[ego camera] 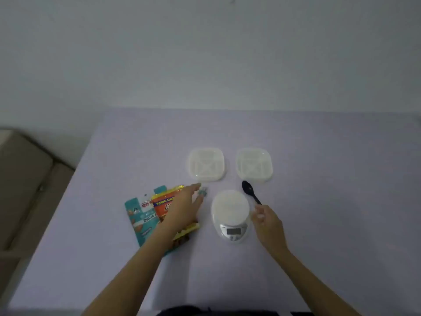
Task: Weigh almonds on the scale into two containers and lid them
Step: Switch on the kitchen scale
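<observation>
Black plastic spoon (250,192) is being pinched at its handle end by curled fingers of the right hand (270,224). Left hand (182,208) is holding straight, released fingers over the orange almond bag (163,205), grasping nothing. White round scale (230,212) is sitting between both hands; two lidded translucent square containers (206,164) are standing beyond the fingertips.

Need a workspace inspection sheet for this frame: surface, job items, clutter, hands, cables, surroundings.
Surface: table under a pale lilac cover.
Job's things: left container, right container, lids apparently on; scale, platform bare; black spoon lying beside it; teal pouch and orange pouch overlapping.
Clutter: small teal item, unidentifiable.
Hands: left hand outstretched over orange pouch; right hand at spoon handle, grip unclear.
Cables: nothing seen.
Surroundings: plain wall; beige furniture at left.
</observation>
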